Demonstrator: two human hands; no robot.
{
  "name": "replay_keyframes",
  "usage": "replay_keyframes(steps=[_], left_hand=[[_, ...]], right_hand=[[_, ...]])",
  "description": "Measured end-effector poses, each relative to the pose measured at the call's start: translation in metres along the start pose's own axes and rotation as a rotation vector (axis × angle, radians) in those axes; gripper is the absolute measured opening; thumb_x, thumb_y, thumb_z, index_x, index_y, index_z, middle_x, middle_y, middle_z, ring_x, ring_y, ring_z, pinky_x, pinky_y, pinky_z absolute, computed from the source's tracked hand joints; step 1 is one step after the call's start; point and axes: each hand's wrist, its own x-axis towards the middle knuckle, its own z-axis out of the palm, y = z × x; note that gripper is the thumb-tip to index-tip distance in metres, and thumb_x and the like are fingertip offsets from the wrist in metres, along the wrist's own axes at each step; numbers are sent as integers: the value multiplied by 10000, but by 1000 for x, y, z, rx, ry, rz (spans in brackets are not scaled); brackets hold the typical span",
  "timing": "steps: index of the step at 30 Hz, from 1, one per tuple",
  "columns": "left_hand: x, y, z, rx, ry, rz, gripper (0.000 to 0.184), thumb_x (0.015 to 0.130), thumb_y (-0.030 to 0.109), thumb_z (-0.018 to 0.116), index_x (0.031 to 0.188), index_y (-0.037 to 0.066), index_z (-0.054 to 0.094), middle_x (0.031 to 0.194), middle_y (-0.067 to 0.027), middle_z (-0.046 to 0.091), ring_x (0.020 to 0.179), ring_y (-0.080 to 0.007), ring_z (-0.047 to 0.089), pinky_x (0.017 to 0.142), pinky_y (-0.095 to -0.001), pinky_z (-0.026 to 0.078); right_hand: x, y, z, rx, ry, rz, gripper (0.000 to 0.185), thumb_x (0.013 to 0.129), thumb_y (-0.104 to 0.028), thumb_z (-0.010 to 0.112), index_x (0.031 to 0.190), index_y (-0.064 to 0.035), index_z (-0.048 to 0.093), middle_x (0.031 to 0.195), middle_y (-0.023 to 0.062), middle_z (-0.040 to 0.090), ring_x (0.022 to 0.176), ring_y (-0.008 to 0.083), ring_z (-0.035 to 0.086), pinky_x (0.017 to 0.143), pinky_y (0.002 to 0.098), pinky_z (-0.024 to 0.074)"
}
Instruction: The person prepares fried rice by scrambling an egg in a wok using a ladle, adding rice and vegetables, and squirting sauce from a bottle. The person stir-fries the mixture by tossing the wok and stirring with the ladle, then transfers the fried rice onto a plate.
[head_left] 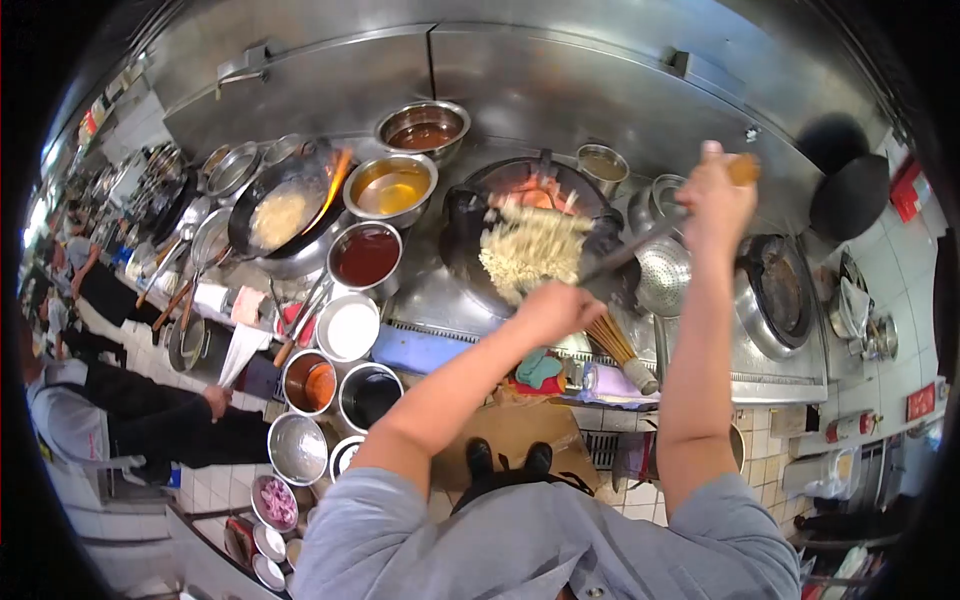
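My left hand [557, 312] is closed at the near edge of a dark wok [622, 262], apparently around its handle, which the fingers hide. Pale, chopped food [535, 252] is heaped in the wok, some of it blurred and lifting at the far side. Orange glow shows from the burner [540, 192] behind it. Raised at the right, my right hand [712, 205] grips a long-handled cooking tool [630, 248] with a wooden end. Its metal shaft slants down toward the food; the head cannot be made out. A bamboo brush [615, 345] lies just beside my left hand.
A perforated strainer [663, 277] rests right of the wok. Bowls of yellow liquid [390, 188] and red sauce [365, 255] stand left. Beyond them, flame rises beside another wok [278, 212]. A co-worker [130, 420] stands at far left, holding a white cloth [243, 352].
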Motion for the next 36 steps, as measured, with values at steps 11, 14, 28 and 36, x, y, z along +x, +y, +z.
replay_keyframes(steps=[11, 14, 28, 36], left_hand=[[-39, 23, 4, 112, -170, -52, 361, 930, 434, 552, 913, 133, 750, 676, -178, 658, 643, -377, 650, 658, -466, 539], [19, -20, 11, 166, 67, 101, 392, 937, 423, 536, 816, 97, 716, 658, -177, 646, 636, -371, 646, 620, -465, 523], [23, -31, 20, 120, 4, 70, 397, 922, 422, 567, 752, 89, 703, 663, -185, 639, 659, -392, 639, 624, -484, 519], [-50, 10, 31, 54, -223, -78, 428, 962, 422, 510, 828, 72, 715, 703, -187, 668, 681, -369, 669, 646, -490, 524]], right_hand=[[-27, -14, -9, -1, 19, 66, 246, 941, -154, 626, 793, -89, 441, 552, -7, 451, 429, 97, 464, 403, 263, 400], [-32, 8, 14, -61, 173, -29, 237, 938, -170, 634, 815, -83, 451, 558, -4, 457, 432, 99, 473, 402, 260, 397], [-28, 49, 17, -95, 273, -13, 248, 948, -162, 625, 866, -90, 403, 598, -5, 452, 429, 94, 468, 394, 242, 391], [-34, 19, -7, -84, 90, 170, 232, 967, -109, 570, 840, -104, 376, 546, -25, 391, 423, 95, 411, 432, 263, 415]])
